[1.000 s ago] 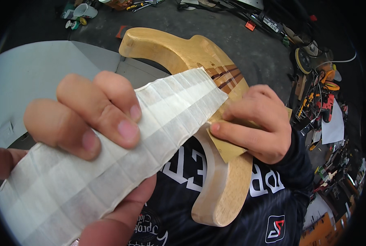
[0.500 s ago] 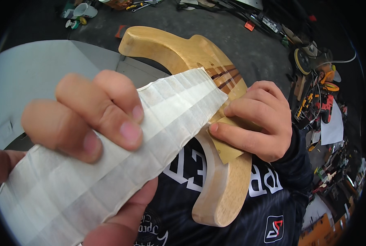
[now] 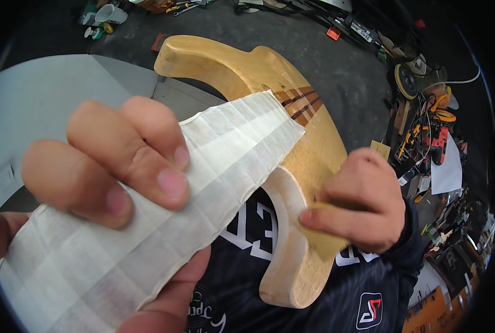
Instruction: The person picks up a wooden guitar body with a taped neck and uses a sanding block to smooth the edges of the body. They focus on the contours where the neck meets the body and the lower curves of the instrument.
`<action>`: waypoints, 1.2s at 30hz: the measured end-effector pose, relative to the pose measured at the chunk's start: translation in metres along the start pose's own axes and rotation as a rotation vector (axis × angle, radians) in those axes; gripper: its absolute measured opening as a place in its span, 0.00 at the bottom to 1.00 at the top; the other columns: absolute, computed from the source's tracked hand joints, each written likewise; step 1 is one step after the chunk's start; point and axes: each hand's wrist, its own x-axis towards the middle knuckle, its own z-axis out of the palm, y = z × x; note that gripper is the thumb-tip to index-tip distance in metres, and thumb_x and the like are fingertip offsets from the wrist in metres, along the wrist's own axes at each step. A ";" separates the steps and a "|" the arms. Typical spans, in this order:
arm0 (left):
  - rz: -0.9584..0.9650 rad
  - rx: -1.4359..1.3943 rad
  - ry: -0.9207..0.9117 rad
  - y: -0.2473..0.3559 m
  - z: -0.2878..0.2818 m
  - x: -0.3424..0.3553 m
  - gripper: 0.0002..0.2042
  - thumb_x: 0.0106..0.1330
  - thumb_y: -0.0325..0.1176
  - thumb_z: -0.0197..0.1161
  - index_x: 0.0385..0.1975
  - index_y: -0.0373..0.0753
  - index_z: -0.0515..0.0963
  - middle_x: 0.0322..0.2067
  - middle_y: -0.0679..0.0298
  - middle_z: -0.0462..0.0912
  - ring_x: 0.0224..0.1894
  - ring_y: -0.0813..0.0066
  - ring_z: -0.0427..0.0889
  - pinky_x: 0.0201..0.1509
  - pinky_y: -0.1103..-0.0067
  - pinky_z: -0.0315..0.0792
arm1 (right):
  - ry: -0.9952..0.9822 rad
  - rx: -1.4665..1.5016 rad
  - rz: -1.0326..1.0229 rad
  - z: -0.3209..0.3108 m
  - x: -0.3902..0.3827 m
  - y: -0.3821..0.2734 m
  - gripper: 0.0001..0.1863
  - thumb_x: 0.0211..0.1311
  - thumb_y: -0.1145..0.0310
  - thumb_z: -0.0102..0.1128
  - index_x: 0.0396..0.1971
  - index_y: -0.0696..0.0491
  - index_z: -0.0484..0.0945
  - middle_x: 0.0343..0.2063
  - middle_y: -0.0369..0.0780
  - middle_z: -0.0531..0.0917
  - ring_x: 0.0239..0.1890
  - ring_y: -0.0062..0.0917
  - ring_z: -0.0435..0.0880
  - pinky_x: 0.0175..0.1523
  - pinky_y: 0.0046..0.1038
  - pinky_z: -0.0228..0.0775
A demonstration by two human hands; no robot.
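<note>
My left hand (image 3: 110, 164) is closed around a long guitar neck (image 3: 225, 161) covered in overlapping pale masking tape. The neck runs up from the lower left into a glossy golden wooden guitar body (image 3: 214, 55) with dark stripes, two curved horns and a paler lower cutaway edge. My right hand (image 3: 358, 202), slightly blurred, holds a folded yellow piece of sandpaper (image 3: 328, 238) against the lower horn, fingers curled over it. The body rests against my dark printed shirt (image 3: 225, 288).
A grey panel (image 3: 36, 94) lies at left. The dark work surface (image 3: 341, 72) holds cups (image 3: 111, 14), wrenches, a round polishing pad (image 3: 405, 80), a red drill (image 3: 438, 144), white paper (image 3: 447, 172) and a small yellow sheet (image 3: 380, 150) beyond the guitar.
My right hand with the yellow sandpaper has moved down along the lower horn's edge, uncovering more of the body. My left hand has shifted slightly with the neck.
</note>
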 end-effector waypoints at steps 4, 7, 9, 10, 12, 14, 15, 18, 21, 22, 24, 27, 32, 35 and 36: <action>0.049 -0.101 0.015 -0.014 0.002 0.004 0.32 0.59 0.52 0.62 0.62 0.58 0.59 0.38 0.68 0.65 0.40 0.70 0.71 0.45 0.71 0.66 | 0.049 -0.117 -0.042 0.008 0.004 0.021 0.14 0.47 0.70 0.64 0.38 0.49 0.84 0.33 0.37 0.80 0.29 0.26 0.77 0.36 0.31 0.66; 0.049 -0.141 0.090 -0.010 0.008 0.000 0.30 0.61 0.39 0.60 0.63 0.59 0.58 0.37 0.66 0.66 0.38 0.65 0.73 0.41 0.68 0.68 | 0.048 -0.077 -0.104 0.011 0.009 0.029 0.14 0.47 0.70 0.65 0.38 0.49 0.84 0.34 0.37 0.80 0.29 0.25 0.77 0.37 0.30 0.67; 0.040 -0.106 0.044 -0.007 0.011 -0.002 0.34 0.60 0.58 0.61 0.64 0.55 0.59 0.38 0.67 0.64 0.42 0.71 0.70 0.46 0.73 0.64 | 0.040 -0.029 -0.085 0.010 0.008 0.027 0.14 0.47 0.70 0.65 0.38 0.49 0.84 0.33 0.36 0.80 0.29 0.25 0.77 0.37 0.30 0.67; 0.038 -0.093 0.029 -0.007 0.011 -0.001 0.37 0.59 0.64 0.62 0.64 0.53 0.59 0.39 0.67 0.64 0.43 0.73 0.69 0.48 0.75 0.62 | 0.029 0.004 -0.067 0.008 0.006 0.022 0.14 0.47 0.70 0.66 0.38 0.49 0.84 0.33 0.36 0.80 0.29 0.25 0.77 0.37 0.30 0.67; 0.055 -0.081 0.027 -0.008 0.009 0.000 0.37 0.59 0.64 0.62 0.63 0.53 0.59 0.39 0.66 0.64 0.42 0.73 0.69 0.48 0.75 0.62 | 0.017 0.048 -0.038 0.004 0.001 0.009 0.13 0.47 0.68 0.66 0.36 0.50 0.85 0.32 0.36 0.80 0.28 0.24 0.76 0.35 0.29 0.65; 0.072 -0.050 0.014 -0.007 0.004 0.000 0.37 0.59 0.64 0.62 0.63 0.53 0.59 0.39 0.66 0.64 0.42 0.73 0.69 0.47 0.74 0.62 | 0.036 0.066 -0.024 0.002 -0.003 -0.003 0.12 0.48 0.66 0.67 0.35 0.50 0.85 0.30 0.36 0.80 0.26 0.24 0.75 0.33 0.28 0.63; 0.077 -0.039 0.007 -0.007 0.003 0.000 0.37 0.58 0.64 0.63 0.63 0.52 0.59 0.39 0.66 0.64 0.42 0.73 0.69 0.47 0.74 0.62 | 0.038 0.075 -0.013 0.001 -0.005 -0.006 0.12 0.47 0.66 0.66 0.34 0.50 0.86 0.30 0.36 0.80 0.26 0.24 0.75 0.33 0.28 0.62; 0.087 -0.021 0.002 -0.006 0.002 0.001 0.37 0.58 0.64 0.63 0.62 0.52 0.59 0.39 0.66 0.64 0.41 0.73 0.70 0.47 0.74 0.62 | 0.037 0.114 0.004 0.000 -0.006 -0.010 0.11 0.47 0.67 0.65 0.34 0.50 0.86 0.29 0.36 0.80 0.25 0.23 0.75 0.32 0.27 0.62; 0.081 -0.022 0.021 -0.004 0.005 0.001 0.37 0.58 0.64 0.63 0.62 0.52 0.59 0.39 0.66 0.65 0.41 0.72 0.70 0.47 0.74 0.62 | 0.006 0.062 -0.048 -0.003 -0.001 0.003 0.14 0.47 0.67 0.62 0.37 0.48 0.86 0.32 0.36 0.80 0.27 0.24 0.76 0.34 0.27 0.63; 0.080 -0.019 0.029 -0.004 0.005 0.001 0.37 0.58 0.64 0.63 0.62 0.52 0.59 0.39 0.66 0.65 0.41 0.72 0.70 0.47 0.74 0.62 | 0.028 0.011 -0.093 0.001 0.000 0.014 0.16 0.47 0.66 0.61 0.39 0.47 0.85 0.33 0.35 0.79 0.27 0.24 0.76 0.34 0.26 0.62; 0.084 -0.044 0.043 -0.007 0.006 0.001 0.34 0.59 0.58 0.62 0.62 0.53 0.59 0.38 0.66 0.65 0.40 0.71 0.71 0.46 0.73 0.63 | 0.068 -0.063 -0.168 0.009 0.005 0.031 0.16 0.46 0.66 0.61 0.39 0.46 0.85 0.34 0.36 0.79 0.28 0.25 0.76 0.35 0.28 0.64; 0.066 -0.121 0.068 -0.014 0.007 0.003 0.28 0.63 0.42 0.59 0.63 0.59 0.59 0.37 0.65 0.66 0.38 0.65 0.74 0.41 0.68 0.68 | 0.133 -0.108 -0.223 0.015 0.008 0.042 0.17 0.45 0.66 0.63 0.39 0.46 0.85 0.35 0.37 0.79 0.29 0.27 0.77 0.35 0.29 0.65; 0.046 -0.154 0.143 -0.005 0.013 0.001 0.29 0.60 0.39 0.62 0.62 0.60 0.59 0.37 0.67 0.66 0.38 0.66 0.73 0.42 0.68 0.68 | 0.113 0.002 -0.208 0.011 0.006 0.033 0.18 0.43 0.65 0.62 0.39 0.49 0.85 0.32 0.36 0.79 0.26 0.25 0.75 0.32 0.26 0.63; 0.068 -0.080 0.047 -0.006 0.005 0.002 0.31 0.59 0.52 0.62 0.62 0.56 0.60 0.38 0.66 0.65 0.40 0.70 0.71 0.44 0.71 0.65 | 0.086 0.119 -0.118 0.006 -0.003 0.012 0.17 0.47 0.67 0.61 0.39 0.51 0.85 0.31 0.36 0.79 0.25 0.24 0.75 0.32 0.26 0.62; 0.074 -0.047 0.014 -0.006 0.004 0.002 0.33 0.59 0.58 0.62 0.62 0.55 0.60 0.38 0.66 0.65 0.41 0.71 0.70 0.45 0.73 0.63 | 0.077 0.145 -0.093 0.004 -0.004 0.006 0.16 0.47 0.66 0.61 0.39 0.50 0.85 0.31 0.36 0.79 0.24 0.24 0.75 0.32 0.26 0.62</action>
